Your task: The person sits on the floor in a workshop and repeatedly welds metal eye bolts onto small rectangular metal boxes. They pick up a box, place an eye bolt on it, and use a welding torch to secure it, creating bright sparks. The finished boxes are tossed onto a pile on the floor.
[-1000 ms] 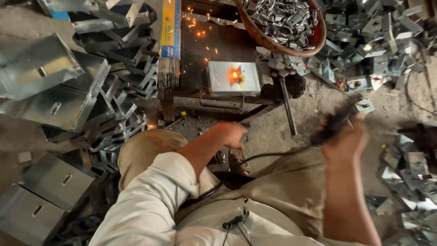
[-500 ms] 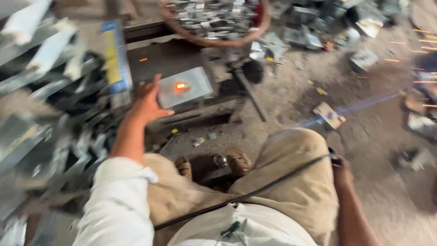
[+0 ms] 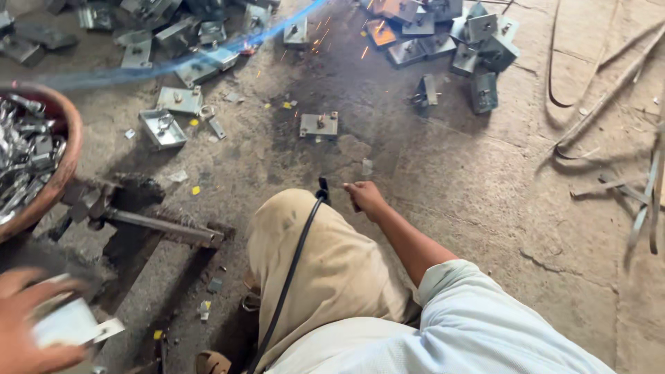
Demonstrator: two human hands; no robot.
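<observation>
My left hand [image 3: 28,325] is at the bottom left corner, blurred, closed on a pale flat metal piece [image 3: 69,322]. Beside my bent knee, my right hand [image 3: 365,197] rests low near the floor, gripping the black handle of a welding holder [image 3: 323,188]. Its black cable [image 3: 291,277] runs back over my trouser leg. A small metal bracket [image 3: 318,125] lies on the floor ahead of the right hand.
A reddish bowl [image 3: 66,159] of metal parts stands at the left, with a dark steel bar [image 3: 159,228] below it. Welded brackets are piled at the top right [image 3: 450,34] and top left [image 3: 173,104]. Sparks [image 3: 318,41] fly at the top. Metal strips [image 3: 609,97] lie at the right.
The view has swung right, away from the glowing plate. My left hand reached to that plate and now holds a metal piece. My right hand has dropped beside my knee.
</observation>
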